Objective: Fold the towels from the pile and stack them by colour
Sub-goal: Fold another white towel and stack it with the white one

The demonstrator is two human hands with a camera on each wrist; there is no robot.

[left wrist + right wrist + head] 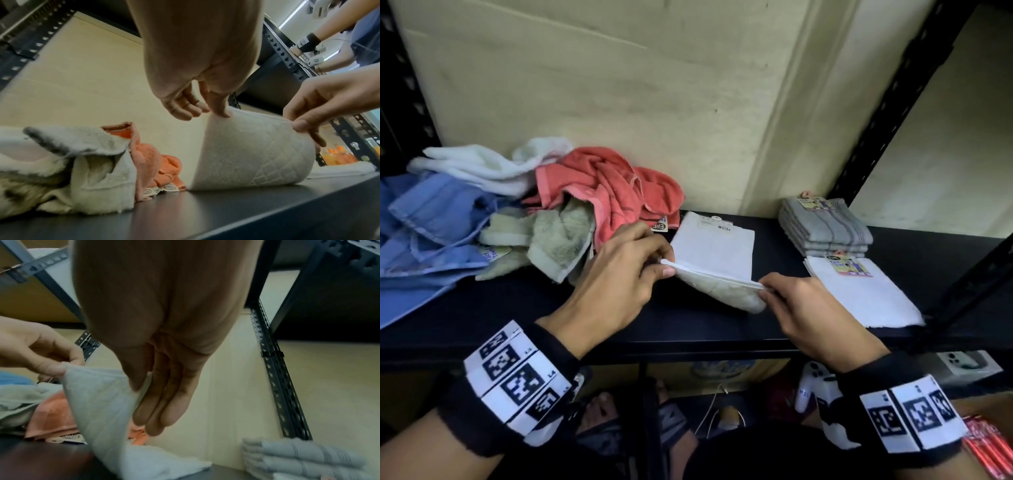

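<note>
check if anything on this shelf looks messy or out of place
Nothing looks damaged or spilled. The only untidy part is the unfolded pile at the left of the shelf. The grey stack and folded white towel sit neatly. Both hands pinch a white towel mid-fold.

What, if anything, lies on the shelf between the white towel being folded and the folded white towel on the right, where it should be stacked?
Nothing visible. Left hand and right hand pinch the white towel by its near corners. Between it and the folded white towel is only bare black shelf. The grey stack sits behind that spot, off the path.
</note>
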